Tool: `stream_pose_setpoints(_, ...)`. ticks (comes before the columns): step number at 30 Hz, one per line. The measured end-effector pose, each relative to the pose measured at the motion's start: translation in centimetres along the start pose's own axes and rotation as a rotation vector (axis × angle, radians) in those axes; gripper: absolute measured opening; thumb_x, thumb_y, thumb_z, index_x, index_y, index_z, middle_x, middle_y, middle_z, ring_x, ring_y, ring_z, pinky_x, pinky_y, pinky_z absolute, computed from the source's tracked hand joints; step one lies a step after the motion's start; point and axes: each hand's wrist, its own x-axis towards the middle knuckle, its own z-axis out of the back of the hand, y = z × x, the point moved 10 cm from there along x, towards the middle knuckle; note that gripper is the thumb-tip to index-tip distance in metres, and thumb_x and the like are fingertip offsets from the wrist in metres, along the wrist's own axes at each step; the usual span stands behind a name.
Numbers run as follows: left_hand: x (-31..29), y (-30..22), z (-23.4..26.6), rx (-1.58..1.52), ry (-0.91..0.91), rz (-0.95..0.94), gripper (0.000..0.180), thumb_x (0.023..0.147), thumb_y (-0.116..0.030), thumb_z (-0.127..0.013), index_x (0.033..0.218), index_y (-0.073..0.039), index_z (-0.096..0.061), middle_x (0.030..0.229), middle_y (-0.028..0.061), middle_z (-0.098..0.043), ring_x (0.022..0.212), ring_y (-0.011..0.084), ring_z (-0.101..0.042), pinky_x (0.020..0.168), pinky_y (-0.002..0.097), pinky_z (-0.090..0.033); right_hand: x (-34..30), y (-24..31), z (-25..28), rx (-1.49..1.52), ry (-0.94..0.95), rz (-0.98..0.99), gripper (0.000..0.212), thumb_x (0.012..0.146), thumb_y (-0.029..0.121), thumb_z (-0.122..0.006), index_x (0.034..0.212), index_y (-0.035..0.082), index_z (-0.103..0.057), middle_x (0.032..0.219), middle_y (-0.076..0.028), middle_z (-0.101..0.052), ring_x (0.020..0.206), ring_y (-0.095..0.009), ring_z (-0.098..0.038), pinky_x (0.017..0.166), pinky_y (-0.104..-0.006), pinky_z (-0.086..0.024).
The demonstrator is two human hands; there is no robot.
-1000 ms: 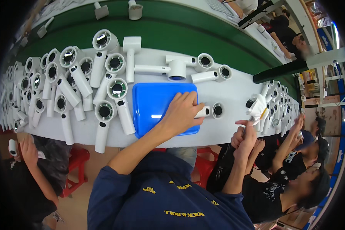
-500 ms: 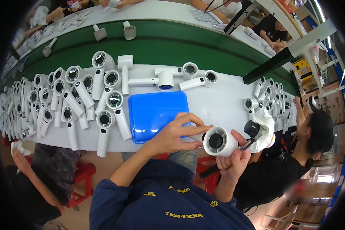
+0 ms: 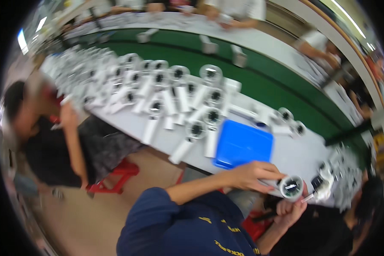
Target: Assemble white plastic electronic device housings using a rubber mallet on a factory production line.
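- Left hand [image 3: 255, 176]: pinching the handle of a white fan [image 3: 291, 187] between thumb and fingers, back of the hand turned up.
- Right hand [image 3: 290, 212]: curled just below the fan's round head, apparently closed on a slim metal tool [image 3: 309, 197]; cannot tell whether also touching the rim.
- White fan: held near the front edge of the bench [image 3: 305, 153], between both hands. Head just right of the left fingertips, open face turned upward; long axis running roughly left to right, handle at the left hand. Handle end nearer the left hand, head end nearer the right.
- Slim metal tool: slanting up and rightward from the right hand, toward a dark round piece [image 3: 317, 182] and a crumpled white cloth [image 3: 326, 190]; cannot tell whether joined to either.
- Blue tray [image 3: 245, 143]: flat on the bench beyond the left hand, apart from the held fan.
- Farther along the bench: many more fans [image 3: 155, 79] crowded left of the tray, a few beyond it, another cluster to the right past the cloth.
- Beyond the bench: a green belt [image 3: 275, 85] bearing loose white pieces [image 3: 239, 56].
- Hidden: much of the held handle, behind the left fingers; some right fingertips.
- Hard to make out: far workers, blurred and partly cut off.
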Motion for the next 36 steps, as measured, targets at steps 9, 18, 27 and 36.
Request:
stream_pose_setpoints(9,-7.0,0.1,3.5,0.081,-0.205,0.315,0.046,0.081,-0.014,-0.077,0.122,0.001,-0.065,0.104,0.0169,-0.063,0.094,0.0342,-0.063,0.084,0.0380,-0.051,4.1,-6.9,2.6,-0.119,-0.104,-0.316,0.038,0.109,0.031,-0.049,0.135,0.003,-0.052,0.053,0.008,-0.022,0.038,-0.002,-0.015,0.033,-0.0237,-0.012)
stream_pose_setpoints(18,-22.3,-14.4,27.8,0.909,-0.761,0.484,0.040,0.080,-0.003,-0.079,0.119,-0.001,-0.072,0.110,0.0107,-0.067,0.104,0.0234,-0.063,0.094,0.0334,-0.049,7.1,-11.0,9.7,0.111,-0.045,-0.365,0.028,0.110,0.028,-0.046,0.128,0.008,-0.054,0.055,0.009,-0.020,0.039,-0.002,-0.013,0.033,-0.0234,-0.009)
stream_pose_setpoints(27,-28.6,-10.2,35.1,1.093,-0.417,0.854,0.039,0.083,0.003,-0.067,0.119,-0.010,-0.071,0.127,0.0073,-0.065,0.126,0.0311,-0.054,0.117,0.0493,-0.027,6.9,-10.5,9.0,0.070,0.000,-0.370,0.021,0.111,0.025,-0.042,0.115,0.008,-0.055,0.054,0.008,-0.019,0.037,-0.002,-0.013,0.032,-0.0228,-0.010)
stream_pose_setpoints(36,-22.7,-15.6,29.4,1.500,-0.786,0.675,0.037,0.082,0.007,-0.068,0.119,0.001,-0.069,0.120,0.0160,-0.064,0.105,0.0311,-0.063,0.095,0.0368,-0.049,3.5,-9.1,7.5,0.015,-0.116,-0.372,0.017,0.105,0.022,-0.054,0.108,0.005,-0.058,0.055,0.008,-0.022,0.039,-0.003,-0.017,0.034,-0.0231,-0.014)
